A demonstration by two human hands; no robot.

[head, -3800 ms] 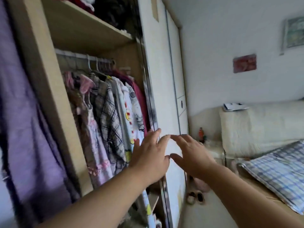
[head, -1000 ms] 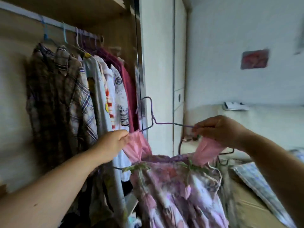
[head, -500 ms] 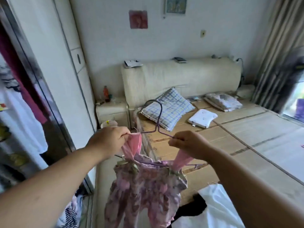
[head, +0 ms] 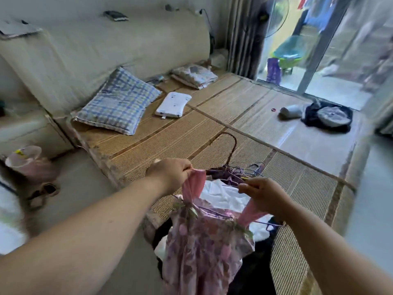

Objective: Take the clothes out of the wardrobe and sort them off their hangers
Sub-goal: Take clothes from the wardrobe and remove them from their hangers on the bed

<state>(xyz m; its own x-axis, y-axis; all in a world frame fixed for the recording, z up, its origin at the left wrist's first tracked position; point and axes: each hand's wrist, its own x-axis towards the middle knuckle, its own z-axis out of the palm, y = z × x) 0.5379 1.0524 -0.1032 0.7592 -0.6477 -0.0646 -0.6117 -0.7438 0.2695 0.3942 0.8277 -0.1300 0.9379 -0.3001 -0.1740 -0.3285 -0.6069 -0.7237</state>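
A small pink and purple floral dress (head: 204,248) hangs on a purple wire hanger (head: 232,145) over the near edge of the bed. My left hand (head: 170,175) pinches the dress's left pink strap, lifted up. On the other side my right hand (head: 263,194) grips the hanger's wire by the right pink strap. Under the dress lie a white garment (head: 221,194) and a dark one (head: 253,271). Several bare wire hangers (head: 248,169) are piled on the mat just beyond my hands. The wardrobe is out of view.
The bed's straw mat (head: 191,137) carries a blue checked pillow (head: 119,103), a white pad (head: 173,104), a folded patterned cloth (head: 194,76) and, far right, a dark bundle (head: 327,116). A bedside cabinet (head: 29,130) stands left. Glass door (head: 314,45) at the back right.
I have turned from the wardrobe to the bed, carrying the dress on its hanger. The hanger now hangs lower over the clothes pile, and the left strap is pulled up off it.
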